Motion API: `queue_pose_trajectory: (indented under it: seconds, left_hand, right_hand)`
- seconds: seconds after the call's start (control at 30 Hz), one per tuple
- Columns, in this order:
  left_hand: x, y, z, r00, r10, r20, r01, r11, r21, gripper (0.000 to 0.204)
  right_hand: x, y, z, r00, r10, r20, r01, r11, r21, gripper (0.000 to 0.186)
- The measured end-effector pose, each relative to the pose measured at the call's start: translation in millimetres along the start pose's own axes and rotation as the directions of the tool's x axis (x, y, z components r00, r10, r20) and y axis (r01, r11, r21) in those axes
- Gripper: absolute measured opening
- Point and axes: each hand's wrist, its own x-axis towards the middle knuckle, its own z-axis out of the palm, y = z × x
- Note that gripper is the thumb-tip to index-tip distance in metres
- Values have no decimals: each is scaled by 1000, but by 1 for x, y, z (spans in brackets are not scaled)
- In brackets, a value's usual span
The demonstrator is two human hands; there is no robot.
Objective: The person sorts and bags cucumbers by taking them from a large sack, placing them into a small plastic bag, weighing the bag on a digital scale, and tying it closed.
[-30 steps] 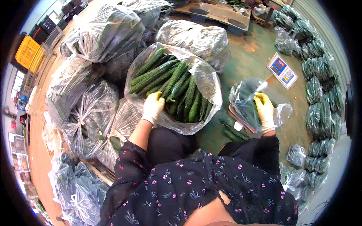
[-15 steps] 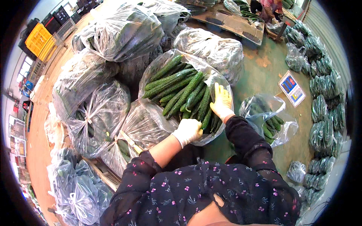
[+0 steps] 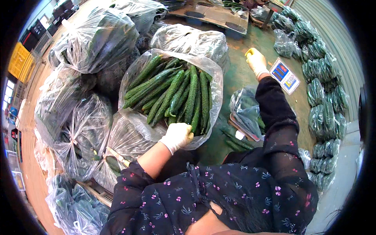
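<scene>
A large clear plastic bag (image 3: pixel 216 84), its mouth spread wide, holds many long dark green cucumbers (image 3: pixel 172 94). At its near rim my left hand (image 3: pixel 177 137), in a white glove, is closed on the plastic, just below the cucumber tips. My right hand (image 3: pixel 256 62), gloved too, is held out to the far right, away from the bag. Its fingers are curled, and nothing shows in them. Under my right forearm stands a smaller clear bag (image 3: pixel 242 103) of cucumbers, partly hidden by the sleeve. A few loose cucumbers (image 3: pixel 237 143) lie just in front of it.
Full tied plastic bags (image 3: pixel 98 39) are heaped on the left and behind. A blue and white display panel (image 3: pixel 284 76) is beside my right hand. Bagged cucumbers (image 3: pixel 325 117) are stacked along the right wall. A flat board (image 3: pixel 219 17) lies at the back.
My right hand has left the cucumbers and moved out to the right, its fingers now curled. My left hand stays at the near bag rim. The view has shifted rightward.
</scene>
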Motion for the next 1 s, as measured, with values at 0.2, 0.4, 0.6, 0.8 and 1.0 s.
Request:
queue_pose_trajectory:
  seconds: [0.2,0.4,0.6,0.8,1.0]
  left_hand:
    - [8,8,2,999,-15,40,13,999,47,20]
    - [46,9,18,959,243,-149,-186,929,321,21]
    - [66,-10,28,980,184,-71,-139,901,411,31]
    - [64,-23,-2,974,-48,-220,137,901,412,18]
    - [60,-29,-18,874,-208,-439,330,918,221,18]
  right_hand:
    - [-98,-53,23,930,-318,183,118,732,672,22]
    - [-212,-77,129,857,-246,454,-120,760,639,27]
    - [-164,-25,95,976,-78,203,24,966,256,48]
    - [-152,-18,79,943,-60,327,-76,919,388,61]
    - [-149,-14,91,965,-77,252,-28,921,388,54]
